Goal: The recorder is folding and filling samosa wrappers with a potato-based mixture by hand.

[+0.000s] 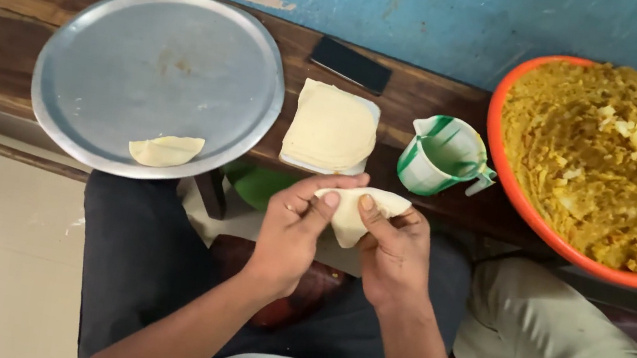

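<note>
We hold a thin dough sheet [354,214] between both hands, above our lap and just in front of the wooden surface [16,7]. The left hand [292,230] pinches the sheet's left upper edge, its thumb and fingers [330,199] closed on the dough. The right hand [395,249] grips from the right, thumb pressed on the top fold. The sheet is bent into a cone whose point hangs down between the hands and whose wide edge runs left to right across the fingertips. Both hands touch it, so neither is nearer.

Straight ahead of the fingers, on the surface, lies the stack of sheets [331,129], and just right of it stands a green and white jug [441,155]. Further right sits the orange bowl [505,169] heaped with yellow filling [599,162], nearer the right hand. To the left lies a metal tray [159,63] with one folded piece [164,150] near its front rim. A dark phone [350,64] lies by the blue wall.
</note>
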